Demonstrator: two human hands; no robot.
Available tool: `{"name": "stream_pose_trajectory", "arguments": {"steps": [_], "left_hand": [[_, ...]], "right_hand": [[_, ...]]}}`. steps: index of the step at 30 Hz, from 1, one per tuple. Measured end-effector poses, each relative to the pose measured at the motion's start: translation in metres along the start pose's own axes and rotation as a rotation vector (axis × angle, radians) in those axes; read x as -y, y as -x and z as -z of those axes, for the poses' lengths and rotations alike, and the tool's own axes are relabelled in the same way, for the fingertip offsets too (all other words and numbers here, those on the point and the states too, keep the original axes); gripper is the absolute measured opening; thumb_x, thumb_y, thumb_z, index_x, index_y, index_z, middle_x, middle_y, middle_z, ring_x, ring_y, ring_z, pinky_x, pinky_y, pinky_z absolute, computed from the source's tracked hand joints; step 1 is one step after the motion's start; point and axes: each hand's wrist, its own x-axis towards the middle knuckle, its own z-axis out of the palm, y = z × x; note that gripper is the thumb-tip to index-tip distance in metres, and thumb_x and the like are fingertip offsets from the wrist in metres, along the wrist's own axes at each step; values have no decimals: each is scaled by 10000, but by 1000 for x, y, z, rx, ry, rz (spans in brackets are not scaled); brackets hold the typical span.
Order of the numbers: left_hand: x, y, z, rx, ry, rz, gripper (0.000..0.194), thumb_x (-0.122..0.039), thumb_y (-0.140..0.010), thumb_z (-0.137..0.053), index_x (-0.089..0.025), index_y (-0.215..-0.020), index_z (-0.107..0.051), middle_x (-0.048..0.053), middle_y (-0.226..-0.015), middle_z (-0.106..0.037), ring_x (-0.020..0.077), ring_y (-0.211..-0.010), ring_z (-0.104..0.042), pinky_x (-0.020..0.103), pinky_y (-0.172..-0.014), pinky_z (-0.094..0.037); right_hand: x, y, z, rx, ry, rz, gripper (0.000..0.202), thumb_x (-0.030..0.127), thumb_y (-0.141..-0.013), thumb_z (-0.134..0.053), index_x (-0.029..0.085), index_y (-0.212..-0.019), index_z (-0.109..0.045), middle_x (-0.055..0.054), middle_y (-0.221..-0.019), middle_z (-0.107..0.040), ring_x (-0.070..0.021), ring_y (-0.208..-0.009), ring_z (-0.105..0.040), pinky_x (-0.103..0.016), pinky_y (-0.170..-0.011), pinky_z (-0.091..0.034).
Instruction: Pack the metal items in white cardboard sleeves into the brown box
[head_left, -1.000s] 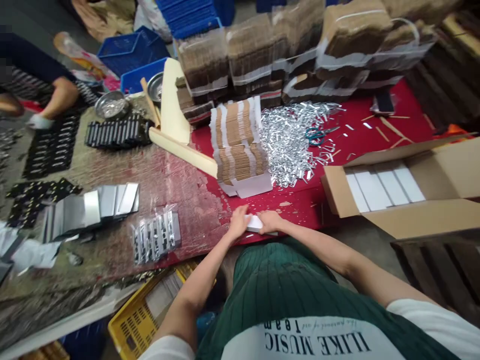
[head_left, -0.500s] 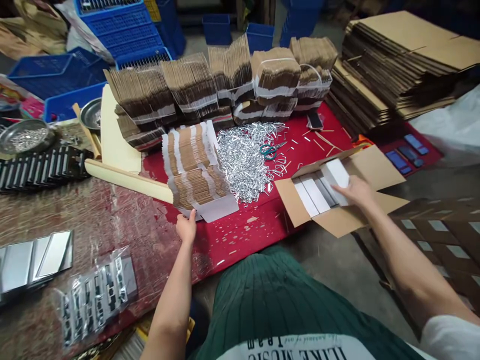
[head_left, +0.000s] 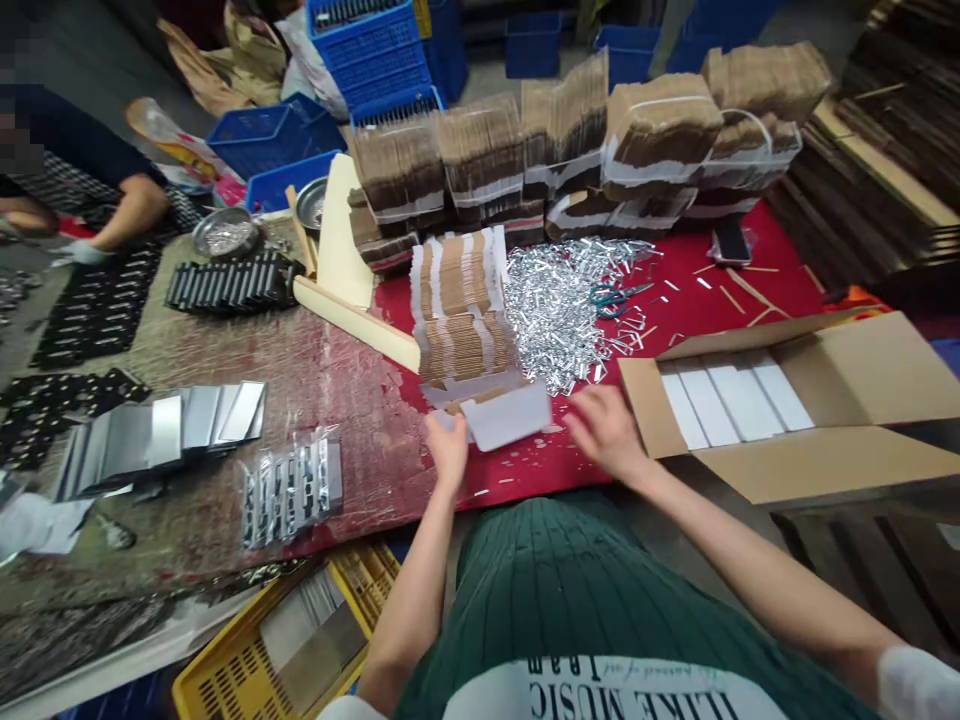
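The right hand [head_left: 606,432] has come back from the big cardboard box [head_left: 862,380] at the right of the frame and now hangs over the red cloth [head_left: 675,300] near the middle. Its fingers are spread and it holds nothing. The left hand [head_left: 448,448] has moved a little to the right. It now pinches the left edge of a flat white box blank [head_left: 506,415], which is lifted off the front of the fanned pile of blanks [head_left: 461,310] in the middle of the frame.

Just right of that pile lies a heap of shiny metal clips [head_left: 562,305], with blue scissors [head_left: 613,295] at its right edge. White boxes [head_left: 735,400] sit in a row inside the big cardboard box. Tied bundles of brown card [head_left: 570,140] stand along the top of the frame. In the upper left, another person's arm [head_left: 124,210] rests by a metal bowl [head_left: 223,232].
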Motion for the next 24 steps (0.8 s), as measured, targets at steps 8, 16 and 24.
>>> {"name": "stream_pose_trajectory", "arguments": {"steps": [8, 16, 24], "left_hand": [[28, 49, 45, 890, 648, 58, 352, -185, -624, -564, -170, -973, -527, 10, -832, -615, 120, -716, -555, 220, -631, -406], [70, 50, 68, 1369, 648, 245, 519, -372, -621, -742, -152, -1060, -573, 37, -868, -594, 112, -707, -539, 226, -650, -393], [87, 54, 56, 1284, 612, 175, 739, -227, -564, -754, -226, -1258, -500, 80, -1130, -596, 185, -975, -568, 298, -838, -425]], "right_hand": [[83, 1, -43, 719, -163, 152, 480, 519, -917, -295, 141, -942, -590, -135, -947, -592, -241, -889, -516, -370, -785, -400], [135, 44, -43, 1263, -642, -438, 475, 571, -856, -379, 173, -759, -620, -29, -707, -604, -157, -666, -515, -270, -619, -407], [129, 79, -32, 461, -333, -424, 334, 472, -857, -423, 221, -730, -603, -50, -757, -613, -207, -755, -545, -335, -719, -432]]}}
